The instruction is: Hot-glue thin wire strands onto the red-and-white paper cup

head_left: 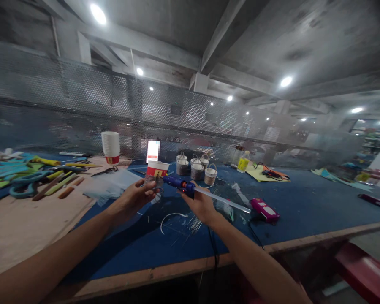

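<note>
My right hand (200, 203) grips a blue hot glue gun (179, 184) with a clear glue stick (223, 200) jutting out of its back toward the right. The gun's nozzle points left at a paper cup (156, 170) with a red and yellow band. My left hand (138, 195) is closed around the lower part of that cup, which looks wrapped in grey material. Both hands hover above the blue table mat (291, 202).
Several small wrapped cups with handles (196, 168) stand behind the hands. A stack of white cups (110, 146) stands back left. Coloured tools (34, 177) lie at left, a pink device (264, 210) and bottles (242, 161) at right. A mesh screen (82, 105) backs the table.
</note>
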`<action>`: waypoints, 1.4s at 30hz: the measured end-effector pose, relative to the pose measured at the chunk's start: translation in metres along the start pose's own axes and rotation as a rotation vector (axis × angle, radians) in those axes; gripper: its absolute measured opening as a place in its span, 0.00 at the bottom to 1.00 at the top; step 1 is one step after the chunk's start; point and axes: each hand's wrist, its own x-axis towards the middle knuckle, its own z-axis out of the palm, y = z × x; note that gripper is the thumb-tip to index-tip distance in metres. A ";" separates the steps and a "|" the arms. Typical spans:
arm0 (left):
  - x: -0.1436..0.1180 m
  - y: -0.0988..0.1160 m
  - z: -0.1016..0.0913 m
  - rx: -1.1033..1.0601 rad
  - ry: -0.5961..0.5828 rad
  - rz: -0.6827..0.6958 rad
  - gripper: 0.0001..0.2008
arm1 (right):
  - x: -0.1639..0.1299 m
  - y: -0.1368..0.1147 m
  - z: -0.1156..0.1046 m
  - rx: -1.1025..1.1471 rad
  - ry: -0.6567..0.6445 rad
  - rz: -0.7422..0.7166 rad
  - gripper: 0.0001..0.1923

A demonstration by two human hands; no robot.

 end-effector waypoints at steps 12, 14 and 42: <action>-0.001 0.001 0.003 0.020 -0.011 -0.019 0.15 | 0.000 -0.003 -0.002 -0.014 -0.020 0.008 0.14; -0.002 0.001 0.003 0.014 -0.015 -0.021 0.15 | 0.000 -0.002 -0.002 -0.018 -0.012 0.008 0.14; -0.005 0.006 0.002 0.001 -0.096 0.000 0.11 | 0.001 -0.003 -0.005 -0.018 -0.009 0.067 0.12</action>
